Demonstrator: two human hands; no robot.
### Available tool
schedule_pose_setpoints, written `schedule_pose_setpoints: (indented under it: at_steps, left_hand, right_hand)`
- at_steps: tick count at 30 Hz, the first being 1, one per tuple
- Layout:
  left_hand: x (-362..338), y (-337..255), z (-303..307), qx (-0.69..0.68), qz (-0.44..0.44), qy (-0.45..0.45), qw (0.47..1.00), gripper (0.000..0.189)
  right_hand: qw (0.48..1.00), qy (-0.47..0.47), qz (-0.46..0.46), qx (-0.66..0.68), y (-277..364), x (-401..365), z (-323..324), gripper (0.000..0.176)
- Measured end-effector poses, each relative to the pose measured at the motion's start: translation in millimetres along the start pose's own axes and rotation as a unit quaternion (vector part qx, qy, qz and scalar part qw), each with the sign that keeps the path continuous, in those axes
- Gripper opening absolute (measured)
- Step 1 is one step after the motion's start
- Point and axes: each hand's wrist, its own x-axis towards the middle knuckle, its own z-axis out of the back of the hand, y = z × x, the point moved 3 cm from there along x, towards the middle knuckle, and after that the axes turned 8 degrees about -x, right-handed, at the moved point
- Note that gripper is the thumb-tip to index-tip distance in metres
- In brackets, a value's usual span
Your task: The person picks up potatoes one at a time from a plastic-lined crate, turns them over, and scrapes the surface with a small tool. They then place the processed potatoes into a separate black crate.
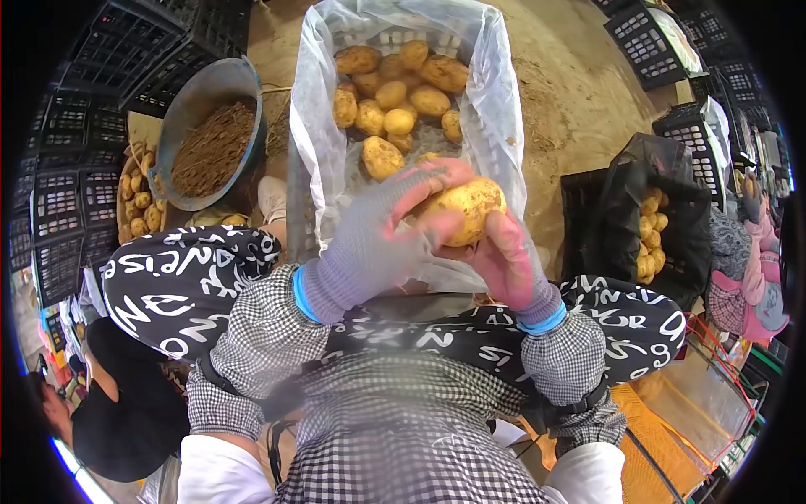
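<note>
Open way ahead into the lined crate; bowl left, black-bagged crate right.

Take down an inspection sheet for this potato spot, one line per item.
Surface: bare dirt floor.
Job's things: yellow-brown potato held over the clear-plastic-lined crate, which is partly filled with potatoes.
Clutter: blue-grey basin of brown fibrous matter; black-bag-lined crate of potatoes.
Hands: left hand and right hand, both gloved, fingers closed on the potato.
Cables: nothing seen.
Surroundings: stacked black plastic crates; another person at the right edge.
</note>
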Motion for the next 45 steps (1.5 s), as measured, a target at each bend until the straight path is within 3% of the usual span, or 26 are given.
schedule_pose_setpoints:
  at_steps: [3,6,10,12,15,19,21,24,29,33,36,39,42,45]
  left_hand:
    - [-2,2,-7,0.168,-0.059,-0.011,0.984,0.063]
    - [-9,0,-15,0.228,-0.033,-0.016,0.973,0.073]
    - [-9,4,-20,0.225,-0.004,0.003,0.974,0.077]
    - [-5,6,-17,0.192,0.002,0.011,0.981,0.078]
    - [-2,12,-15,0.175,-0.007,0.010,0.985,0.077]
    - [0,13,-17,0.213,-0.021,0.004,0.977,0.076]
    - [-5,16,-23,0.233,-0.030,0.005,0.972,0.076]
    - [-9,11,-30,0.259,0.017,0.018,0.965,0.076]
    - [-5,6,-24,0.203,0.009,0.037,0.979,0.077]
    - [-4,10,-18,0.184,0.002,0.030,0.982,0.077]
    - [-6,11,-18,0.187,0.020,0.025,0.982,0.076]
    - [-9,15,-17,0.207,0.023,0.037,0.977,0.075]
    - [-6,21,-13,-0.125,0.180,0.001,0.976,0.070]
    - [8,21,6,-0.216,0.195,-0.054,0.955,0.066]
  right_hand:
    - [0.994,-0.025,0.020,-0.102,12,6,-5,0.065]
    - [0.954,-0.185,0.056,-0.230,9,1,-7,0.047]
    - [0.917,-0.210,0.095,-0.325,7,-2,20,0.043]
    - [0.938,-0.218,0.089,-0.253,7,1,23,0.051]
    - [0.946,-0.221,0.062,-0.227,11,-1,19,0.043]
    - [0.880,-0.208,0.095,-0.416,19,-12,13,0.037]
    - [0.842,-0.269,0.075,-0.462,12,-9,7,0.043]
    - [0.825,-0.220,0.109,-0.509,12,-8,12,0.035]
    - [0.833,-0.223,0.137,-0.488,10,-7,34,0.044]
    - [0.928,-0.234,0.053,-0.285,-7,-2,36,0.047]
    - [0.884,-0.194,0.057,-0.420,-1,-1,24,0.051]
    - [0.915,-0.176,0.024,-0.362,-5,-6,30,0.051]
    - [0.857,-0.152,0.036,-0.492,18,-8,27,0.050]
    - [0.880,-0.221,0.075,-0.413,32,-6,28,0.055]
